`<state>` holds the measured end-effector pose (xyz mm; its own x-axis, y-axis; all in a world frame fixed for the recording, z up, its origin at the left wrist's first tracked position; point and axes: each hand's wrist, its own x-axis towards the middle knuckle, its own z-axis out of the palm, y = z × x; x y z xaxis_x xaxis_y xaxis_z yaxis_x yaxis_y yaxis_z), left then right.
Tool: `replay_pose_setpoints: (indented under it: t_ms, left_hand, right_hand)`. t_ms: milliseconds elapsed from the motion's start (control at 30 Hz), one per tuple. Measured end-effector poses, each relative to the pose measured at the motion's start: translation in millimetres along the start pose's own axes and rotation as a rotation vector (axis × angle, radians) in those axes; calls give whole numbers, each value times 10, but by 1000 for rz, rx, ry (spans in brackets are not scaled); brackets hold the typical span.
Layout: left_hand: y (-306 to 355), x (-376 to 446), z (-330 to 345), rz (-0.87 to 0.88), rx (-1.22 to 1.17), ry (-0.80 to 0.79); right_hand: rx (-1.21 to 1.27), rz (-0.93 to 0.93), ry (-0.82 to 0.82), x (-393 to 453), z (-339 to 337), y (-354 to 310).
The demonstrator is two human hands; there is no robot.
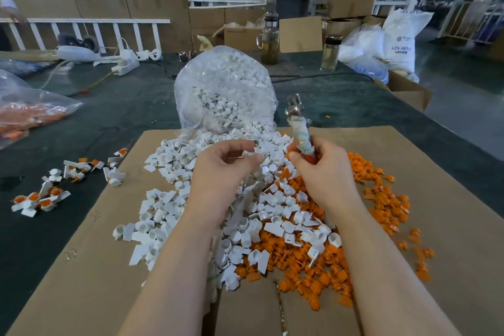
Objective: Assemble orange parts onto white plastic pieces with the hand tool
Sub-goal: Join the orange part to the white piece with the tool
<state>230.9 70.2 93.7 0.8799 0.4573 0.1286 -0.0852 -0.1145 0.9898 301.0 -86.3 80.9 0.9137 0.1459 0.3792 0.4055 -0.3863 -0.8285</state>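
White plastic pieces (191, 199) heaped mid-cardboard (81, 267) beside orange parts (381, 199), within easy reach of both hands: left hand (218, 169) raised, fingertips pinching something small, probably a white piece, right hand (321, 166) wrapped round the upright hand tool (298, 128), head up, seemingly ready for pressing.

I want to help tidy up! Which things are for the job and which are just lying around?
For the job: hand tool gripped by the right hand; left hand; white plastic pieces; orange parts; finished pieces.

Just lying about: glass pitcher; glass bottle; power strip; resin sack.
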Motion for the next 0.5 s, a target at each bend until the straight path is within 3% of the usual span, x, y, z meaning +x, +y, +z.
replay_pose_setpoints:
  t_ms: [267, 500]
  left_hand:
    - [-23, 41, 28, -4, -113, 47]
    - [-26, 31, 12, -25, -60, 57]
  right_hand:
    - [110, -21, 16, -22, 47, -62]
    - [131, -72, 1, -33, 82, -68]
